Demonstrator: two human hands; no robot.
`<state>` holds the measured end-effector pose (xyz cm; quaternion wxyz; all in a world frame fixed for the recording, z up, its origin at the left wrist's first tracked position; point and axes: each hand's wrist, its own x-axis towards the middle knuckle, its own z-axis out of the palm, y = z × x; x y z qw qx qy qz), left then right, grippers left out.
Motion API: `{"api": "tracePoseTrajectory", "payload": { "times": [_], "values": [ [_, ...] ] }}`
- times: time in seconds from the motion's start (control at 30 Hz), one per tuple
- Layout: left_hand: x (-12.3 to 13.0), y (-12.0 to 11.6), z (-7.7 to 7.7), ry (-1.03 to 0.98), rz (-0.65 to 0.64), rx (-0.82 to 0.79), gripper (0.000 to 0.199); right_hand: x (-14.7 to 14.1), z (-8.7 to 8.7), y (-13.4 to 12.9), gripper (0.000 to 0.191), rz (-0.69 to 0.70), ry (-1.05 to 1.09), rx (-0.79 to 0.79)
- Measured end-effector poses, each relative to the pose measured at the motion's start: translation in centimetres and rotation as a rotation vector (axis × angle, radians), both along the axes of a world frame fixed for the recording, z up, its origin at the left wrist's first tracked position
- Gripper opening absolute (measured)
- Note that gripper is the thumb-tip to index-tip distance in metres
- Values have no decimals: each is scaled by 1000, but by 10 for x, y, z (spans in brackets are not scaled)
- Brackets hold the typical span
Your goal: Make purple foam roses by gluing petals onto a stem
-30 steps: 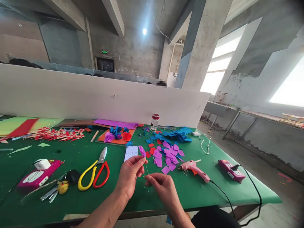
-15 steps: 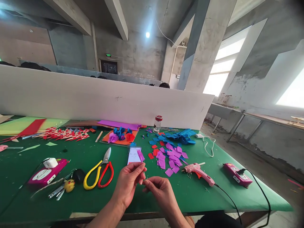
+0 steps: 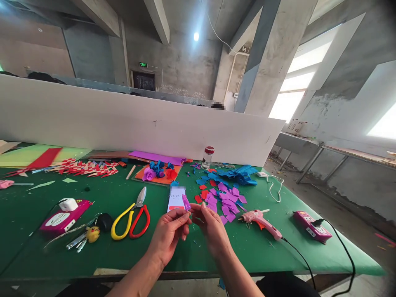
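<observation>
My left hand [image 3: 170, 231] is closed in a pinch at the base of a small purple paper petal [image 3: 186, 202], which stands above the fingertips. A thin stem below the petal is mostly hidden by the fingers. My right hand [image 3: 214, 231] is beside it, its fingers stretched toward the petal and its thumb apart; the fingertips are close to the petal, and I cannot tell if they touch it. Behind my hands a phone [image 3: 177, 198] showing a timer lies on the green table [image 3: 130, 255]. Loose purple paper pieces [image 3: 229, 200] lie beyond my right hand.
Yellow-and-red-handled scissors [image 3: 136, 214] lie left of my hands, near a keychain [image 3: 93, 234] and a power strip [image 3: 66, 216]. At right are a pink glue gun [image 3: 261, 222] and another power strip [image 3: 312, 227]. Behind are paper flowers [image 3: 157, 171], a jar [image 3: 208, 159] and a white board [image 3: 139, 119].
My right hand has moved up from below the left fingertips to beside the petal, and its fingers have loosened and straightened. My left hand keeps its pinch. The view has shifted slightly.
</observation>
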<state>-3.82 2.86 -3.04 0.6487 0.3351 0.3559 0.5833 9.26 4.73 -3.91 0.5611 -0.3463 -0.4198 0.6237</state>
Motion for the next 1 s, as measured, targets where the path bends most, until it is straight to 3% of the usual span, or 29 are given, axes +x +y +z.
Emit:
{"api": "tracePoseTrajectory", "payload": {
  "times": [0.3, 0.57, 1.0],
  "values": [
    [2, 1, -1, 47, -6, 23, 21, -6, -5, -3, 40, -30, 9, 12],
    [4, -1, -3, 126, 42, 48, 20, -3, -1, -9, 44, -143, -195, 123],
    [7, -2, -2, 225, 91, 81, 22, -6, -4, -24, 33, -423, -723, 617]
  ]
}}
